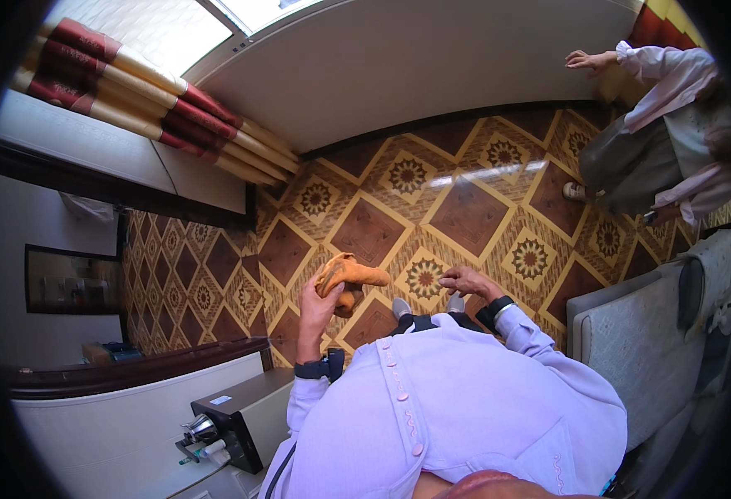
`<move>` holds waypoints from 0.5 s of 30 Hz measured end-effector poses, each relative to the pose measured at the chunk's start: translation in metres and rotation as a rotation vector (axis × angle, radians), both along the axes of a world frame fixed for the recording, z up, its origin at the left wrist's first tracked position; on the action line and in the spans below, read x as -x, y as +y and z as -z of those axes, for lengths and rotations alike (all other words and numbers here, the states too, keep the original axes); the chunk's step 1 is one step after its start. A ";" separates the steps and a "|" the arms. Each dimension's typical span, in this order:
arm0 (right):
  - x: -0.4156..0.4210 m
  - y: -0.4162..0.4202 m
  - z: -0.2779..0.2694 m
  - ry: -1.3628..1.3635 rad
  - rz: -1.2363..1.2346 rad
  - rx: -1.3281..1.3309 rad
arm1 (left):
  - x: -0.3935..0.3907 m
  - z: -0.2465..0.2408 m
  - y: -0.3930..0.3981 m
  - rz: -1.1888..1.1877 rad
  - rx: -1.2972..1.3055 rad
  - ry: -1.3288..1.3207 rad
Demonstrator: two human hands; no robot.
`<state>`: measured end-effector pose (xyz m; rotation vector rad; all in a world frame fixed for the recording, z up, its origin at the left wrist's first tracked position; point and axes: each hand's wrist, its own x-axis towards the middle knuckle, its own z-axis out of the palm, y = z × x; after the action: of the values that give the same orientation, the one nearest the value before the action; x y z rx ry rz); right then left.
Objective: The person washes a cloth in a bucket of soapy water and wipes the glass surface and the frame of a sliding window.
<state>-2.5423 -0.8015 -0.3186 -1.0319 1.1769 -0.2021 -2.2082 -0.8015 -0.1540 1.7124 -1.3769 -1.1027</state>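
Note:
My left hand (319,307) is closed around an orange-brown thing (356,273), which looks soft, with rounded ends and dark patches; whether it is a toy or a cloth item I cannot tell. Its rounded ends point to the right, away from the palm. My right hand (468,282) is to the right of it, above the patterned floor (428,277), fingers slightly curled and apart, holding nothing. Dark bands circle both my wrists. My shoes show below, between the hands.
Another person (658,137) stands at the upper right, one arm stretched out. Red and gold curtains (153,93) hang beside a window at upper left. A doorway opens at left. A dark cabinet (247,411) with a metal pot stands lower left, a covered seat or table (640,349) at right.

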 end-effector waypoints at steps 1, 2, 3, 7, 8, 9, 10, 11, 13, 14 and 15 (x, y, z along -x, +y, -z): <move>-0.006 -0.004 -0.016 -0.051 -0.022 -0.030 | 0.004 -0.001 -0.002 0.026 -0.005 0.024; -0.011 -0.007 -0.025 -0.109 -0.037 -0.015 | 0.008 -0.002 -0.004 0.050 -0.010 0.049; -0.016 -0.012 -0.033 -0.171 -0.051 0.002 | 0.017 -0.012 -0.009 0.106 -0.005 -0.051; -0.042 -0.026 -0.067 -0.378 0.041 -0.092 | 0.048 -0.032 -0.022 0.334 0.075 -0.270; -0.048 -0.029 -0.079 -0.431 0.043 -0.130 | 0.057 -0.039 -0.019 0.324 0.023 -0.224; -0.058 -0.029 -0.087 -0.545 0.083 -0.181 | 0.052 -0.016 -0.017 0.377 -0.021 -0.120; -0.063 -0.030 -0.090 -0.655 0.144 -0.233 | 0.062 -0.028 -0.016 0.488 0.078 -0.199; -0.068 -0.029 -0.093 -0.766 0.206 -0.285 | 0.072 -0.044 -0.013 0.599 0.178 -0.279; -0.079 -0.027 -0.091 -1.034 0.381 -0.474 | 0.084 -0.063 -0.008 0.731 0.037 -0.059; -0.078 -0.025 -0.096 -1.069 0.391 -0.491 | 0.084 -0.062 -0.002 0.727 -0.019 0.067; -0.073 -0.019 -0.109 -1.103 0.415 -0.508 | 0.083 -0.062 -0.001 0.731 -0.037 0.077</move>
<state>-2.4697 -0.8210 -0.2096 -0.1140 0.3539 -0.6610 -2.2909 -0.8023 -0.0924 1.1767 -2.0085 -1.5573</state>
